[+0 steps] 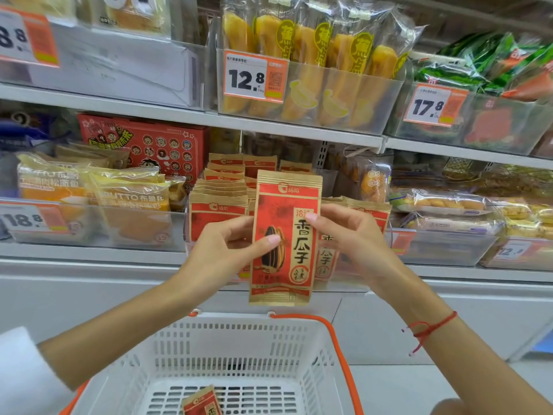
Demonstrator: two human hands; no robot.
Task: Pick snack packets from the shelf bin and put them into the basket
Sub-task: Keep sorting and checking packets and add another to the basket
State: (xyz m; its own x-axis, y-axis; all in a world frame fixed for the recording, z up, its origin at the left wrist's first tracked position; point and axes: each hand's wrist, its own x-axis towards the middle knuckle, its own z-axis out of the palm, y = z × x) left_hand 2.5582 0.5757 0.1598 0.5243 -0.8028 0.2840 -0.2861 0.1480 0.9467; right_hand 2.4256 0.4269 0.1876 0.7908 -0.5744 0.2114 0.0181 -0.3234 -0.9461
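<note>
The left hand point(230, 244) and the right hand point(351, 232) each pinch one side edge of a single red-and-gold snack packet point(285, 238), held upright in front of the shelf bin point(191, 235) and above the white basket point(239, 354). One matching packet point(201, 403) already lies on the basket floor. The grip is thumb-and-fingertip only on smooth film, so the packet can slip or twist if one hand lets go early. Released from this position, it may strike the basket's far rim and fall outside. Lower it over the basket centre before release.
</note>
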